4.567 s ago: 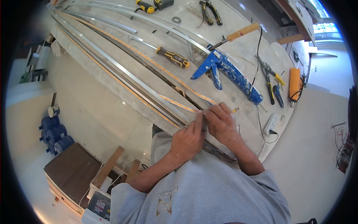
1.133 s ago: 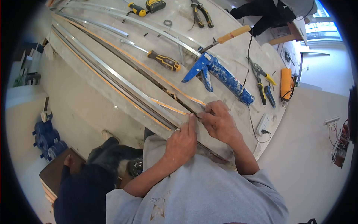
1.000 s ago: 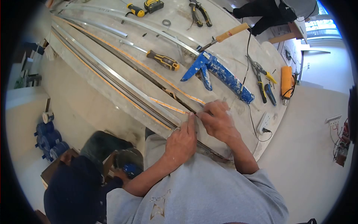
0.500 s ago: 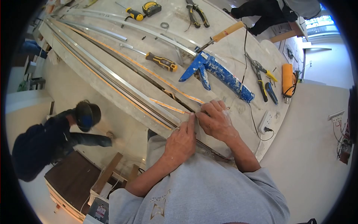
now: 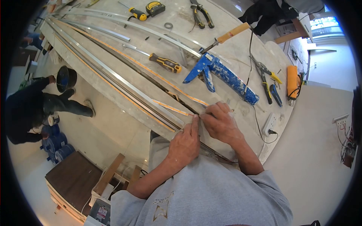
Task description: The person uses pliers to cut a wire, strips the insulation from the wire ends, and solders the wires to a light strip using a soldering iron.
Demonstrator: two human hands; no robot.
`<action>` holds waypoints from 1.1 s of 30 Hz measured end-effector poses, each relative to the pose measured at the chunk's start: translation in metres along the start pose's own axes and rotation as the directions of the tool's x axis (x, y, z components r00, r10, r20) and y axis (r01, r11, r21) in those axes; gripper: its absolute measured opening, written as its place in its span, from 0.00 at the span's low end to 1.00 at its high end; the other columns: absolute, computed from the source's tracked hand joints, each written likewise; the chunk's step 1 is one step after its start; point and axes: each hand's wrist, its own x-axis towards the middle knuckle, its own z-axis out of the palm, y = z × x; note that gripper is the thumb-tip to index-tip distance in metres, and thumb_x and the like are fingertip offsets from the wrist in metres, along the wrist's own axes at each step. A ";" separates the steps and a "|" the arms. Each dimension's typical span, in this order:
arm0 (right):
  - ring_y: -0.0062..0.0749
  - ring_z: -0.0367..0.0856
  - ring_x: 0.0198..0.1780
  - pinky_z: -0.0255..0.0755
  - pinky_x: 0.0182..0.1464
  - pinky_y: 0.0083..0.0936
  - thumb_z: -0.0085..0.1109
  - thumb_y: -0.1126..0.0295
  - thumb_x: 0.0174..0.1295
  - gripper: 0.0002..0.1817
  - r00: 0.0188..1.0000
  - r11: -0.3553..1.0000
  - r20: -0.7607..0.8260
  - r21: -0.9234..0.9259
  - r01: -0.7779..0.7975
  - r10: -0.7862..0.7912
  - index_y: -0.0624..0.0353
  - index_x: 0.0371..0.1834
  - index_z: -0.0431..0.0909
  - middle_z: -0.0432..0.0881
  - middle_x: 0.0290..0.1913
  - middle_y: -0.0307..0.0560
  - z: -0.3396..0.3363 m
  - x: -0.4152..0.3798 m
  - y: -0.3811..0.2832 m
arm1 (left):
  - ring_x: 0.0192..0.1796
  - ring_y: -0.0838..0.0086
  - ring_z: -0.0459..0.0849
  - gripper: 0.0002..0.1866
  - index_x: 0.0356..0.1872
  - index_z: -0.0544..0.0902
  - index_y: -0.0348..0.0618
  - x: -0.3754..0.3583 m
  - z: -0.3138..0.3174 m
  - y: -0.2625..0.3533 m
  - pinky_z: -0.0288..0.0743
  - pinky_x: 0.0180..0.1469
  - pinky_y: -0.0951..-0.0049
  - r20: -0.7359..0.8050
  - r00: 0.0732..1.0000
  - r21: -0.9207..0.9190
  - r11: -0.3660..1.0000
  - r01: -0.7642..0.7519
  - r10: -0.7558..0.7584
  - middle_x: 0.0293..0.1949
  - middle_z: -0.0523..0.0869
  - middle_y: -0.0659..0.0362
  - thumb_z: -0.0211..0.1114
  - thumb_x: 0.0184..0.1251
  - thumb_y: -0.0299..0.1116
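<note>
A thin LED strip [image 5: 171, 107] with an orange-yellow face ends in a short red wire at my fingertips. My left hand [image 5: 184, 144] is closed in a pinch at that wire, its index finger stretched along the top. Right beside it, my right hand [image 5: 220, 123] is curled, thumb and fingers pressed together close to the wire's end; what lies between them is hidden. Beneath the hands runs a dark slot in the worktop [image 5: 132, 73]. A second LED strip [image 5: 151, 72] lies along this slot, its near end by my right hand. Long metal profiles [image 5: 113, 72] lie to the left.
Beyond my hands lie a blue caulking gun [image 5: 230, 78], a screwdriver [image 5: 165, 63], pliers [image 5: 201, 15], a tape measure [image 5: 155, 8], cutters [image 5: 264, 71] and an orange heat gun [image 5: 292, 84]. A power strip [image 5: 270, 123] sits at the right edge. A co-worker [image 5: 34, 101] holds a black bucket [image 5: 66, 78].
The co-worker on the left has moved farther left with the bucket, uncovering blue containers on the floor. My hands keep nearly the same pinch at the wire; the view shifted slightly.
</note>
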 end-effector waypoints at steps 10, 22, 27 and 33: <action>0.30 0.83 0.38 0.77 0.41 0.24 0.71 0.76 0.56 0.16 0.928 0.942 -0.228 0.231 -0.242 0.294 0.60 0.50 0.85 0.84 0.41 0.47 -0.032 0.034 0.041 | 0.40 0.49 0.84 0.41 0.77 0.58 0.31 0.001 -0.006 0.003 0.81 0.43 0.56 0.116 0.991 -0.031 0.997 0.070 -0.066 0.47 0.78 0.44 0.64 0.65 0.33; 0.31 0.87 0.41 0.82 0.43 0.25 0.70 0.55 0.64 0.32 0.622 0.507 -0.154 0.739 -0.443 0.768 0.75 0.58 0.75 0.87 0.46 0.54 -0.052 0.144 0.120 | 0.40 0.48 0.84 0.42 0.77 0.56 0.32 0.001 -0.007 0.004 0.82 0.42 0.54 0.127 0.989 -0.031 0.996 0.080 -0.075 0.47 0.78 0.44 0.64 0.65 0.33; 0.30 0.86 0.45 0.83 0.46 0.25 0.62 0.62 0.72 0.20 0.729 0.717 -0.335 0.631 -0.298 0.597 0.71 0.54 0.76 0.86 0.46 0.52 -0.058 0.146 0.124 | 0.40 0.48 0.84 0.42 0.77 0.56 0.32 0.001 -0.004 0.003 0.82 0.42 0.55 0.113 0.992 -0.008 0.998 0.065 -0.064 0.48 0.78 0.43 0.64 0.65 0.34; 0.34 0.87 0.43 0.84 0.43 0.28 0.63 0.68 0.70 0.16 0.649 0.587 -0.382 0.800 -0.123 0.658 0.70 0.52 0.75 0.85 0.44 0.53 -0.092 0.117 0.083 | 0.40 0.50 0.85 0.42 0.77 0.56 0.31 0.000 -0.004 0.002 0.82 0.42 0.56 0.094 0.994 -0.010 0.999 0.053 -0.052 0.49 0.78 0.44 0.65 0.65 0.34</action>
